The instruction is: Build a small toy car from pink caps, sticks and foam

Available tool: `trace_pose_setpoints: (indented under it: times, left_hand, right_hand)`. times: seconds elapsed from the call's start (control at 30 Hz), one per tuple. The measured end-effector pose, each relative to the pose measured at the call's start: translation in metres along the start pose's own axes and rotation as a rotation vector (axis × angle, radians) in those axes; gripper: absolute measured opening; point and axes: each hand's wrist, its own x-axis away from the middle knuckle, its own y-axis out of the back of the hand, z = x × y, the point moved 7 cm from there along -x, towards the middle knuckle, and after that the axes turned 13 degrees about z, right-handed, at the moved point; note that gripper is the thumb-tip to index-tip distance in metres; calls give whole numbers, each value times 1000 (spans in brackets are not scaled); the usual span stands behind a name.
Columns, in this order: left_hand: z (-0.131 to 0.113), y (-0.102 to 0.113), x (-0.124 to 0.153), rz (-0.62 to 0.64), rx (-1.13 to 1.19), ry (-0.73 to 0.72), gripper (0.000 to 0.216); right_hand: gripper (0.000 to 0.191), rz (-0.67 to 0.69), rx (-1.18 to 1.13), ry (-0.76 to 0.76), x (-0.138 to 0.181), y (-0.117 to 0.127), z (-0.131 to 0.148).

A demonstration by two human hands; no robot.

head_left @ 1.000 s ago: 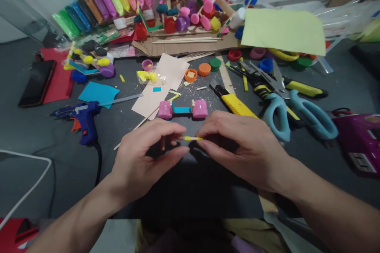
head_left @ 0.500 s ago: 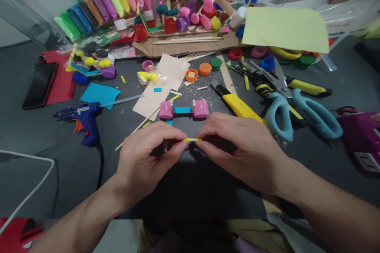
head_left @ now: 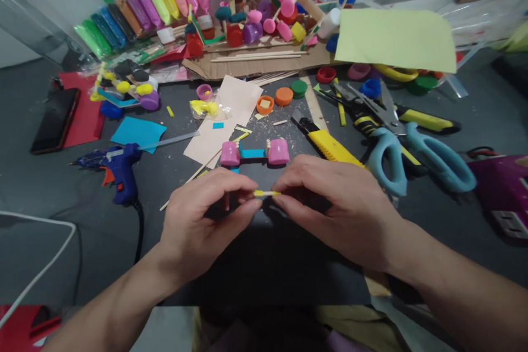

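Observation:
A thin yellow stick (head_left: pixel 267 193) is pinched between my two hands just above the dark table. My left hand (head_left: pixel 202 217) closes on its left end with thumb and forefinger. My right hand (head_left: pixel 334 206) closes on its right end the same way. Only a short middle stretch of the stick shows between the fingertips. Just beyond my fingers lies a small model of two pink caps joined by a blue strip (head_left: pixel 253 153).
A blue glue gun (head_left: pixel 115 165) lies at the left, a yellow utility knife (head_left: pixel 325 142) and teal scissors (head_left: pixel 416 159) at the right. Coloured clay tubes (head_left: pixel 140 5), bottle caps, sticks, a light green sheet (head_left: pixel 396 38) and a phone (head_left: pixel 55 120) crowd the back.
Both hands have stayed together on the yellow stick, with only slight shifts of the fingers. Nothing else on the table has moved.

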Motion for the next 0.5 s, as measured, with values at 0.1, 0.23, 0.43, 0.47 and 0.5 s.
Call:
trace_pose_setpoints:
  times: [0.1,0.23,0.43,0.47,0.5]
  left_hand:
    - [-1,-1,0,12,-26,-13,9]
    - [-1,-1,-1,0,-41,-20,11]
    - [-1,0,-2,8,-9,-6,12]
    - [-1,-1,-2,14,4,-6,12]
    - [-1,-1,-2,20,16,-5,12]
  right_hand:
    - [11,-1,-5,8,0,-1,0]
    - [11,-14,-10,16,0,0,1]
    - [10,-5,-18,10,1,1,1]
    - [10,-4,-19,12,1,1,1]
    - [10,-1,-20,20,1,0,2]
